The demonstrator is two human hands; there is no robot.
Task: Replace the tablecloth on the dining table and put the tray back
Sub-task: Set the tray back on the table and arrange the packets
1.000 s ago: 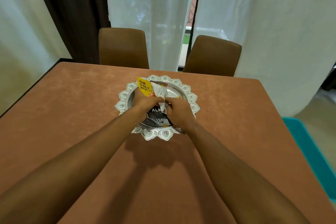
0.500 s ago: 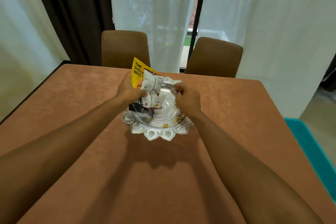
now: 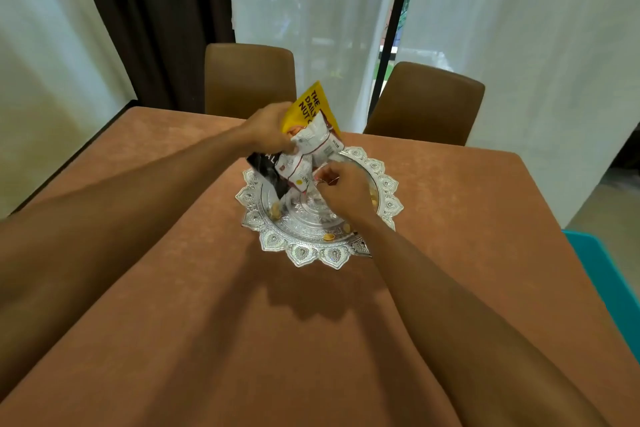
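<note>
— Standing where you are, can you make out the tray (image 3: 300, 252)?

— Yes. It's the silver one with the scalloped rim, sitting flat on the brown tablecloth (image 3: 242, 340), towards the far middle, on the side where the two brown chairs (image 3: 249, 76) are. The cloth lies smooth right across, and both forearms reach out over it.

— And the hands, are they on it?

— Neither one touches the rim, as far as I can see. The left hand (image 3: 268, 130) is raised above the tray's far left edge, fingers wrapped round a bunch of snack packets (image 3: 317, 142). There's a yellow one sticking up at the top, a white one crumpled in the middle, and a black one hanging down so its lower corner dips over the tray.

— What about the other?

— The right hand (image 3: 341, 189) hovers low over the tray's middle, just under the white packet, with its fingers curled inwards and thumb and fingertips drawn close. Whether it's pinching a packet edge or something small, I can't tell from here; it's too blurred.

— So the hands are near each other?

— Close but apart, the left higher and farther back, the right lower and nearer us, with the packets between them.

— Anything lying in the tray itself?

— A few loose golden nuts (image 3: 329, 236), scattered near the front and left of the dish. Behind the chairs hang white curtains (image 3: 519, 45).
</note>
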